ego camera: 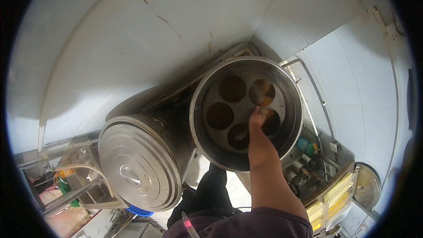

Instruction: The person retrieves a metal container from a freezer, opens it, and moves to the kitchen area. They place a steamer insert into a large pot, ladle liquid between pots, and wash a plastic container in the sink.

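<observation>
My right hand reaches down into a large, deep metal pot with a wide rim. Inside lies a round metal plate with several large round holes, and the hand is over its right half. The fingers are near the strip between the two right-hand holes. Whether they grip the plate or only hover above it, I cannot tell. A pale blur lies just above the hand. Through the holes it is dark, with a brown-orange tint at the right. My left hand is out of view.
Beside the pot on the left stands a tall metal drum with a ridged lid. A bent pipe runs along the tiled wall at right. Lower right are metal containers, a green bottle and yellow strips in trays.
</observation>
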`<state>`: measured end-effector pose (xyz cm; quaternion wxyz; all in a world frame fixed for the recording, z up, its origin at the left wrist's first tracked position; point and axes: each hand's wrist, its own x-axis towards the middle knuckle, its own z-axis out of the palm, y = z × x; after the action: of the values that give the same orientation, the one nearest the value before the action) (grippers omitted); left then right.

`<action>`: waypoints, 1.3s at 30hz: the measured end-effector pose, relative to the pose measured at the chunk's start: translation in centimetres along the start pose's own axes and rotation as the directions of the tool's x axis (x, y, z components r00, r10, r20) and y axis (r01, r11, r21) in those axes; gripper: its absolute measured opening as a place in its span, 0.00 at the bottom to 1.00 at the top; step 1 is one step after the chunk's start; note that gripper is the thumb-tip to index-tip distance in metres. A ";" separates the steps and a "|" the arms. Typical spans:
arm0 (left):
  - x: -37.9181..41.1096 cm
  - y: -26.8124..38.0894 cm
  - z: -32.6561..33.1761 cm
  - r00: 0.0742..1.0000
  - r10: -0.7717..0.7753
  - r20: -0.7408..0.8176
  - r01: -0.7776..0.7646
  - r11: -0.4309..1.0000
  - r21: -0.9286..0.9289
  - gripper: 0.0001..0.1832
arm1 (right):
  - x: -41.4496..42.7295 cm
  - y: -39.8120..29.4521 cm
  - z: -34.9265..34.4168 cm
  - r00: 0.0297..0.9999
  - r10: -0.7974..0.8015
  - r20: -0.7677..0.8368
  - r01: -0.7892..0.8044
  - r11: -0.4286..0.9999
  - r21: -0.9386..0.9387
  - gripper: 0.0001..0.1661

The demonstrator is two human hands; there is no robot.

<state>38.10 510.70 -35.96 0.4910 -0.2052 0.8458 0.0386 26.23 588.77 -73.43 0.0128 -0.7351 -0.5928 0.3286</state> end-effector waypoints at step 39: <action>12.5 14.3 -5.4 0.227 0.972 0.054 -0.955 0.233 -0.185 0.12 | -54.0 38.9 -35.0 0.972 0.095 -0.217 0.059 0.789 0.612 0.11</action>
<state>22.80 518.49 -45.71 0.4151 0.3367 0.7464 0.3966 72.83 542.66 -36.60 0.3183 -0.7302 -0.4408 0.4138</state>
